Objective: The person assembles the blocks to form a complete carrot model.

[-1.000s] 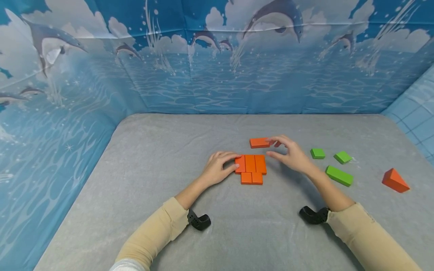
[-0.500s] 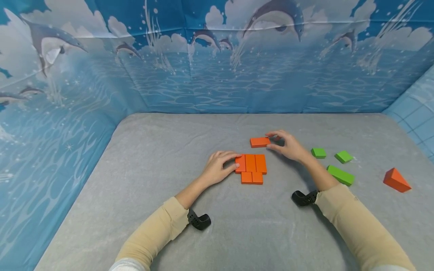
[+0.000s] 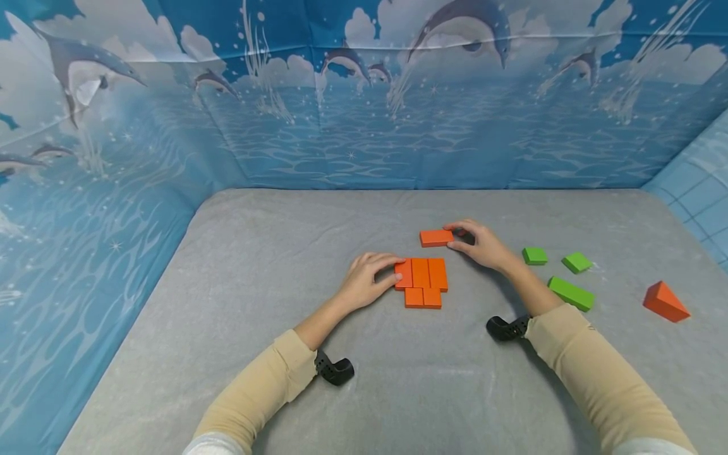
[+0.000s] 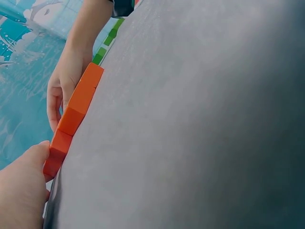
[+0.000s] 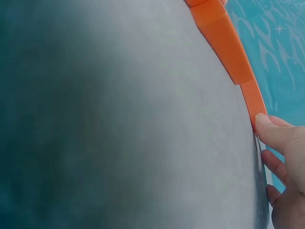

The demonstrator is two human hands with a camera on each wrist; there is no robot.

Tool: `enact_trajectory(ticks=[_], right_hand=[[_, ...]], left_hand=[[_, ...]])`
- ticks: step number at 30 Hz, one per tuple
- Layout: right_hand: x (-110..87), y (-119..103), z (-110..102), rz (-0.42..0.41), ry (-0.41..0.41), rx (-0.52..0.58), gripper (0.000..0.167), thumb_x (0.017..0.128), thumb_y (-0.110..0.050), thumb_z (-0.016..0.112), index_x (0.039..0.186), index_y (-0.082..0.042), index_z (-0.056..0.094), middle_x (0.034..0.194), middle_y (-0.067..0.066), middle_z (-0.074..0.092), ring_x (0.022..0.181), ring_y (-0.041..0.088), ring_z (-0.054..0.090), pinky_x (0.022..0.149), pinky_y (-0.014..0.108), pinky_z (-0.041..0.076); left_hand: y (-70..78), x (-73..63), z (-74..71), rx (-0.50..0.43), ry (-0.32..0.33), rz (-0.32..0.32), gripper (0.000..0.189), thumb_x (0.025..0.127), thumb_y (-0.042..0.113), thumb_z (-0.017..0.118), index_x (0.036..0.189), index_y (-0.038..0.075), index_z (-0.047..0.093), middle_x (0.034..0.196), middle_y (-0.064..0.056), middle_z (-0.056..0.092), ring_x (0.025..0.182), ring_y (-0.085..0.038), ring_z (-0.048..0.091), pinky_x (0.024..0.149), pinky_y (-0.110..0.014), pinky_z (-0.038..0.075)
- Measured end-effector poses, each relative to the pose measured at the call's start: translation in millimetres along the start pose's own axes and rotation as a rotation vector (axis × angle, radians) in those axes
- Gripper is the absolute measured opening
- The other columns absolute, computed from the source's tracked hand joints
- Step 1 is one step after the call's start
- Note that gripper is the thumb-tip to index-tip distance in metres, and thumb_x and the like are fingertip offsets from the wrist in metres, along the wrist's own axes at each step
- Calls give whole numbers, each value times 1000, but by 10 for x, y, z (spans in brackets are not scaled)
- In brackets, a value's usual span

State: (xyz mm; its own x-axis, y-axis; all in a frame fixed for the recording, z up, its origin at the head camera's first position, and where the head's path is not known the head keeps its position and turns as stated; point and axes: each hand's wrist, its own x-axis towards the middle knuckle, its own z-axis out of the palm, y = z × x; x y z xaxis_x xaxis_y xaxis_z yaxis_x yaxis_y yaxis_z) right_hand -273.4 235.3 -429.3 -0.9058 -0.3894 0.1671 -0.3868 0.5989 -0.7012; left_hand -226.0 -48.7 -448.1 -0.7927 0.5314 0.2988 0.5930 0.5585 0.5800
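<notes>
Several flat orange blocks lie together in the head view: a row of upright oblongs with two smaller pieces against their near side. My left hand holds the leftmost oblong block, index finger at its far corner and thumb by its left side. Beyond the group, apart from it, lies another orange block placed crosswise. Its right end is pinched between the thumb and index finger of my right hand. In the right wrist view the thumb touches the near face of this block.
Right of my right hand lie two small green blocks and a longer green block. An orange triangular block sits farther right. A grey cloth covers the table, and a blue dolphin-print curtain stands behind.
My right hand has moved forward and slightly left, and its thumb and index finger have closed on the end of the far orange block. My left hand stays put.
</notes>
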Motion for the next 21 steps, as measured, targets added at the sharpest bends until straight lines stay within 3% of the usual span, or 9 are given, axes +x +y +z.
enact_trajectory(ticks=[9,15,21], right_hand=[[-10,-42,-1,14,9,6,33,88,-11,60,117,4,54,116,22,52,102,34,48,89,49,37],[-127,-325,-49,5,-8,3,33,89,-14,60,118,0,53,113,17,53,99,30,48,80,46,39],[-369,-612,-4,-36,-25,-18,32,87,-15,63,116,-5,55,111,12,55,95,24,50,71,39,38]], left_hand=[[12,1,-4,-2,-14,-11,37,90,32,57,125,20,57,128,1,54,118,-19,42,105,-41,22],[14,3,-10,-12,-11,-9,36,90,31,58,124,20,58,127,0,54,118,-19,42,105,-41,22],[13,-3,-18,-10,-14,-10,36,90,31,58,124,19,58,128,0,54,118,-19,42,105,-41,22]])
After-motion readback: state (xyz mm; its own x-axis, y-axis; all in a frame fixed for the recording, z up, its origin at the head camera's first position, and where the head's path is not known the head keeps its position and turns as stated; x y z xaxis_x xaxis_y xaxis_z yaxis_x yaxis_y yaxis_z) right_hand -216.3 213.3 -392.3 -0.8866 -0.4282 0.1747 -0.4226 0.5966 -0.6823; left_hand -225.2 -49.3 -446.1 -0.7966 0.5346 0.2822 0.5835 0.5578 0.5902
